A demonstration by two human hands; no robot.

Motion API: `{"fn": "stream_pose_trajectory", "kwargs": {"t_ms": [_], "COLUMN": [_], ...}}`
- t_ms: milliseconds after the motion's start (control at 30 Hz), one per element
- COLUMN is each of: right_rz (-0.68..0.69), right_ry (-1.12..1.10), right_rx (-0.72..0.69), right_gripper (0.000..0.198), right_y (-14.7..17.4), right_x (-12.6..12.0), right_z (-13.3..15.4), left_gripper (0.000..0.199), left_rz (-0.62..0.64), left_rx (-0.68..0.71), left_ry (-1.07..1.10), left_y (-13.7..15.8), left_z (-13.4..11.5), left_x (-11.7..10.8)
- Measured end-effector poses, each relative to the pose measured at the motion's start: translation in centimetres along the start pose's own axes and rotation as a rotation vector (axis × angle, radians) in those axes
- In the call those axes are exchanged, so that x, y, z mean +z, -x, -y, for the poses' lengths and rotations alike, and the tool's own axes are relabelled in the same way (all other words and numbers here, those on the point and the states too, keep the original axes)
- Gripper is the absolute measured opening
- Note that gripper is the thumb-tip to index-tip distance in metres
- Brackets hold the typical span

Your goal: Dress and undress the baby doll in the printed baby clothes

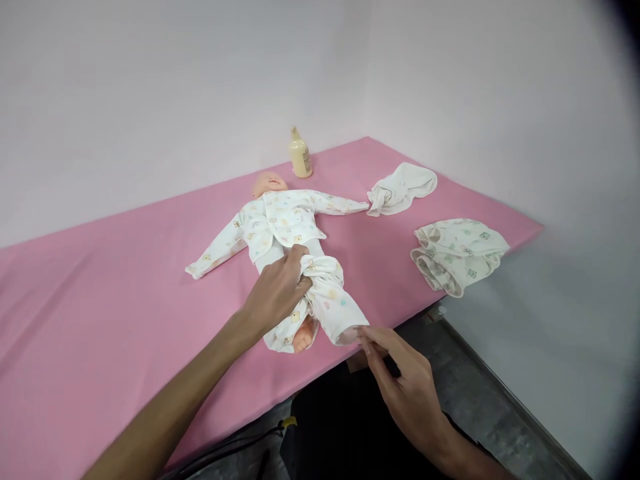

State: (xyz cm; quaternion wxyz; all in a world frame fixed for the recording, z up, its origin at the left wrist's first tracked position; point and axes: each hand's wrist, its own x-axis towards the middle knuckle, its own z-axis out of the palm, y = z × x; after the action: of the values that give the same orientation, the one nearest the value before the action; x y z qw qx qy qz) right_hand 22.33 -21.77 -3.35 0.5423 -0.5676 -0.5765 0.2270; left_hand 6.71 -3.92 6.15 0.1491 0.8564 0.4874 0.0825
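A baby doll (271, 183) lies on its back, wearing a white patterned jacket (287, 217) with long sleeves spread wide. White patterned baby trousers (333, 300) are bunched around its legs. My left hand (283, 287) is closed on the bunched fabric near the middle of the trousers. With my right hand (400, 380) I pinch the hem of the trouser leg that points toward the table's front edge. One doll foot (303, 335) shows at the opening of the other leg. The second foot is hidden in the fabric.
A pump bottle (301, 155) of pale yellow liquid stands behind the doll. To the right lie a crumpled white cloth (404, 187) and a folded patterned garment (463, 253), close to the edge of the pink-covered table (125, 300). Walls border the table behind and right.
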Motion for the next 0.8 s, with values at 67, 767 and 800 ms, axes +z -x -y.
{"fn": "stream_pose_trajectory", "kwargs": {"t_ms": [67,767,800], "right_rz": [-0.039,0.212,0.159], "right_ry": [0.129,0.351,0.348], "right_rx": [-0.052,-0.159,-0.184], "right_gripper": [0.019,0.028,0.027], "right_y": [-0.5,-6.0,-7.1], "right_x": [0.2,-2.7,-3.2], "right_z": [-0.6,0.7,1.1], "left_gripper": [0.019,0.049,0.044], "left_rz": [-0.002,-0.064,-0.113], "left_rx": [-0.008,-0.141,-0.202], "left_ry": [0.048,0.703,0.790], "left_y": [0.0,1.8,1.5], "left_z": [0.0,6.4,7.7], "left_x": [0.1,-3.0,-3.0]}}
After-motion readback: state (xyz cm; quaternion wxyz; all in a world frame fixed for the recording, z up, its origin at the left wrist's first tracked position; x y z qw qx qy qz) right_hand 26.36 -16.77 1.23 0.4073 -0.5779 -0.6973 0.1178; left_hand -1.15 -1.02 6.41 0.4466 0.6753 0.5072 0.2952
